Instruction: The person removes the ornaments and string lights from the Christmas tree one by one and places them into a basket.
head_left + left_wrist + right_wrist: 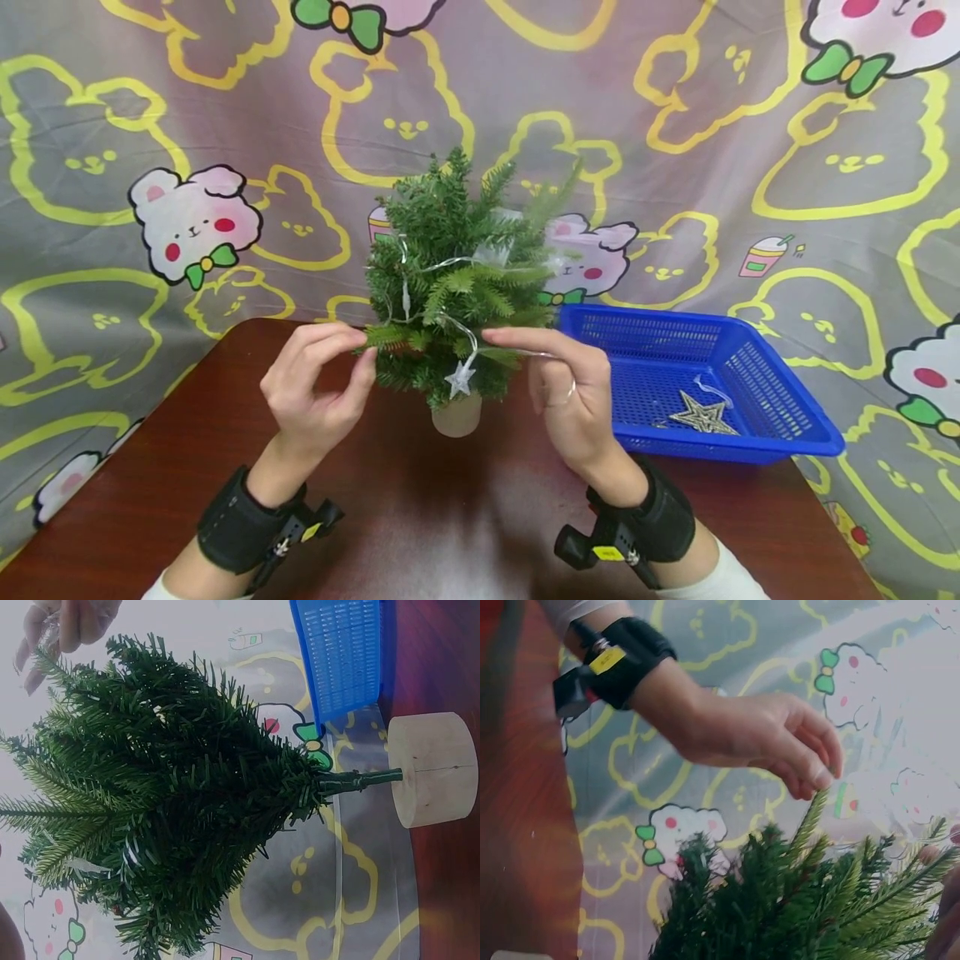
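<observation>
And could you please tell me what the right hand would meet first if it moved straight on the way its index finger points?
Probably the small tree, just ahead of the right hand, though the clear wire draped across its front may come first; depth is hard to judge here.

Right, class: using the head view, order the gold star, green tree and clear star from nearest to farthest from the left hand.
1. Green tree, its branch tip at the left hand.
2. Clear star, low on the tree's front.
3. Gold star, far right, in the blue basket.
</observation>
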The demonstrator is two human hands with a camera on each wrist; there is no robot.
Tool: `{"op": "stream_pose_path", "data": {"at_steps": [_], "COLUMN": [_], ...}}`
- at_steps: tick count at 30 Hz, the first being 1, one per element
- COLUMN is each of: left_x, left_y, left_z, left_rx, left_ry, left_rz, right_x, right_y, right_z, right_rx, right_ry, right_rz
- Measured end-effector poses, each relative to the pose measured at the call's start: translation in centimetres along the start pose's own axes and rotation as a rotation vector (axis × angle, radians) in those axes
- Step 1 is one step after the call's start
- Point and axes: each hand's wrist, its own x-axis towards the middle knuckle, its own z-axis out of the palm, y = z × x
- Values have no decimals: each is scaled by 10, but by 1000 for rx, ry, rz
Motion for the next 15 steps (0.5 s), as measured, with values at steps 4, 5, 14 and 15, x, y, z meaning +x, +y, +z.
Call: {"op": "stream_pose_path", "data": {"at_steps": [4, 5, 14, 15], "left_x": [-1, 0, 2, 3], "left_y": [1, 2, 9, 10], "left_z": [0, 0, 5, 5], "left_rx": [-1, 0, -21, -28], "left_ry": [-4, -5, -13, -13], "left_rz": [4, 6, 65, 75], "right_x": [1, 1, 3, 3], "right_y": [-5, -7, -18, -19], "right_z": [-2, -2, -3, -3], "right_rx": [107, 141, 95, 87], "right_ry": [-32, -36, 33, 34], "right_rz": [93, 117, 233, 240]}}
